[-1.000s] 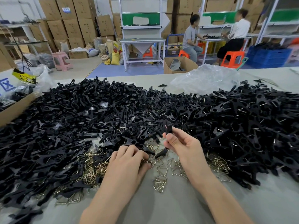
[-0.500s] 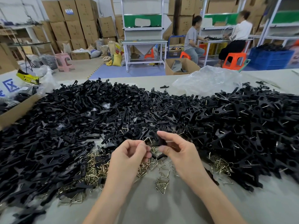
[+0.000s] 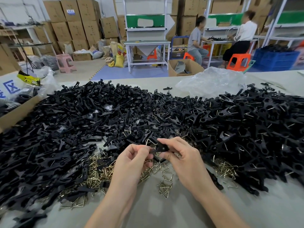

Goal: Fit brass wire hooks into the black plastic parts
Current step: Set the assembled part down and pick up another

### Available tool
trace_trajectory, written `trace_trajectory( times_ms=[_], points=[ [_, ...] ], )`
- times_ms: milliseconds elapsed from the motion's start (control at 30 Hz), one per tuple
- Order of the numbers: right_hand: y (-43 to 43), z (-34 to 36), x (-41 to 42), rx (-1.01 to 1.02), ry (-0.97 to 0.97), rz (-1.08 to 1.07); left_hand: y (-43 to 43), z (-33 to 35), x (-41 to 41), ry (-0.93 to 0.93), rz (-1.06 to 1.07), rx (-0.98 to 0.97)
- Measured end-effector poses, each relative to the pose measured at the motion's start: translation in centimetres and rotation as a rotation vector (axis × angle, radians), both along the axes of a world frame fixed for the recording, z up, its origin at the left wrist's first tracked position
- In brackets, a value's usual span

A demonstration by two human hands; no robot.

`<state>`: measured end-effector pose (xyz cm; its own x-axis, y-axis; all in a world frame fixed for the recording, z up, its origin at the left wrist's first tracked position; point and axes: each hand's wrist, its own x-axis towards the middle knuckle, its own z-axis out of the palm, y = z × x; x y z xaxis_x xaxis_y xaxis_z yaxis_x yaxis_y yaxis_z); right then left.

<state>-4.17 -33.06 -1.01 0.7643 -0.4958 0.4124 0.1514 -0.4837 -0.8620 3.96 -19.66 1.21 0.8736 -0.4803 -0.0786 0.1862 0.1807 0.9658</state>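
Note:
My right hand (image 3: pixel 184 159) pinches a black plastic part (image 3: pixel 160 148) between thumb and forefinger, just above the table. My left hand (image 3: pixel 133 159) pinches a brass wire hook (image 3: pixel 149 143) whose bent end stands up against the part's left end. The two hands nearly touch. Loose brass hooks (image 3: pixel 165 185) lie scattered on the grey table (image 3: pixel 164 209) under and beside my hands. A wide heap of black plastic parts (image 3: pixel 79 122) spreads to the left, and parts with wire showing (image 3: pixel 246 122) are heaped to the right.
A cardboard box (image 3: pixel 18 112) with bagged items stands at the table's left edge. A crumpled clear plastic bag (image 3: pixel 212 81) lies at the far side. Beyond the table are stacked cartons, a white workbench (image 3: pixel 147 42) and two seated people at benches.
My left hand lifted from the loose hooks with one hook pinched and met the right hand. The right hand lowered the black part toward it, and the hook now stands at the part.

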Motion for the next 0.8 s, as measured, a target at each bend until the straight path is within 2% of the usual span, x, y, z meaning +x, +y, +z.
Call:
trace_trajectory(
  times_ms=[133, 367, 567, 800],
  points=[
    [0.0, 0.0, -0.2, -0.061, 0.016, -0.007, 0.0, 0.0, -0.2, -0.074, 0.038, 0.046],
    [0.2, 0.1, -0.1, -0.113, 0.0, -0.052, -0.2, -0.2, -0.4, -0.082, 0.056, 0.037],
    [0.0, 0.1, -0.3, -0.075, 0.008, 0.014, 0.1, 0.0, 0.2, 0.058, -0.168, 0.047],
    [0.6, 0.6, -0.3, 0.008, 0.022, 0.171, 1.4, 0.8, 0.9, 0.135, -0.495, 0.013]
  ],
)
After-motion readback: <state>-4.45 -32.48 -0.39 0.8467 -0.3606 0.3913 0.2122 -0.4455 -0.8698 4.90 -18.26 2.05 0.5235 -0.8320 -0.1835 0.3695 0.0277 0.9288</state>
